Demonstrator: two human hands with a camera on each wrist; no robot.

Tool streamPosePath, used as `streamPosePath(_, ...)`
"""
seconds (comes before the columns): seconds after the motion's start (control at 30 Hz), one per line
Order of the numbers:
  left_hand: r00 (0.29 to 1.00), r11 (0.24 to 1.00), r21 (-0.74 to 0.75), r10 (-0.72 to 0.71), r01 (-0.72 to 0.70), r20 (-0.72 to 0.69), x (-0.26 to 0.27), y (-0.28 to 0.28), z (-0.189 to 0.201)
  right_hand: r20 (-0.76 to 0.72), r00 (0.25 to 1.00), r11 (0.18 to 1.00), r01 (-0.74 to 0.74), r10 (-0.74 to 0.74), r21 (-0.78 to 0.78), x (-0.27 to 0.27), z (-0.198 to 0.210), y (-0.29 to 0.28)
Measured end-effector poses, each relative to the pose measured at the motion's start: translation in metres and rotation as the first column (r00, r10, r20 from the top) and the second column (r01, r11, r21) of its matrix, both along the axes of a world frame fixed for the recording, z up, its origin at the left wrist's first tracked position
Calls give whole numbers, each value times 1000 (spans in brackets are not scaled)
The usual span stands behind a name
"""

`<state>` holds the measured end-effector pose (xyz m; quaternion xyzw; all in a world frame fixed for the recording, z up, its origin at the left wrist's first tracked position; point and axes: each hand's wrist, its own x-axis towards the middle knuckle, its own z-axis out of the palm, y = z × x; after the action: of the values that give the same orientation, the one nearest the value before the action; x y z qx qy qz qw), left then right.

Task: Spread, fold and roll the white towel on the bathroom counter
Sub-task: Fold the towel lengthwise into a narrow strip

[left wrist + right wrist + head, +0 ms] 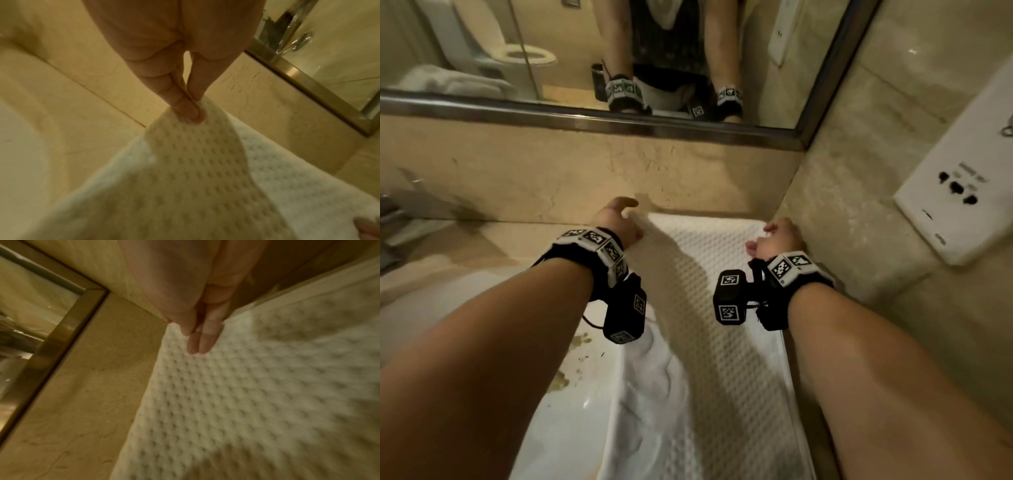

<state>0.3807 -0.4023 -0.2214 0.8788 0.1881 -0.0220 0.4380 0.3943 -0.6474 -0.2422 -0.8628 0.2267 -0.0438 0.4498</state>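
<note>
The white waffle-weave towel (726, 308) lies lengthwise on the beige counter, its far edge against the back wall and its left side draping over the sink. My left hand (616, 219) pinches the towel's far left corner (191, 116) between thumb and fingers and lifts it slightly. My right hand (779, 236) is at the far right corner; in the right wrist view its fingers (200, 342) lie together on top of the towel (257, 386) and the thumb is hidden under the edge, so it seems to pinch that corner.
A white sink basin (565, 421) sits to the left under the towel's edge. The mirror frame (619, 121) runs along the back wall. A side wall with a white socket plate (959, 192) stands close on the right. Tap hardware (397, 219) is at far left.
</note>
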Motion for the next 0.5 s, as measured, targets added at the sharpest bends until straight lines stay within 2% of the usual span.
streamPosePath(0.07,999,999,35,-35,34,30,17,0,1,45,997,998,-69,70,-8,19,5,0)
streamPosePath(0.13,997,990,118,-80,78,14,28,3,-9,-61,986,980,-161,155,-120,31,1,-3)
streamPosePath(0.2,993,977,177,-115,119,-29,30,6,-25,-213,951,913,-282,226,-294,34,-11,-9)
streamPosePath(0.3,992,985,124,-114,119,-46,25,5,-43,-312,893,829,-426,323,-363,21,-30,-9)
streamPosePath(0.4,999,998,51,-34,35,-27,17,0,-44,-274,891,805,-447,362,-389,5,-36,-10)
streamPosePath(0.43,999,998,69,-4,7,-44,13,0,-44,-259,903,815,-422,341,-398,1,-31,-8)
streamPosePath(0.5,990,996,92,33,-21,-136,4,1,-43,-323,899,823,-410,294,-393,-10,-26,-9)
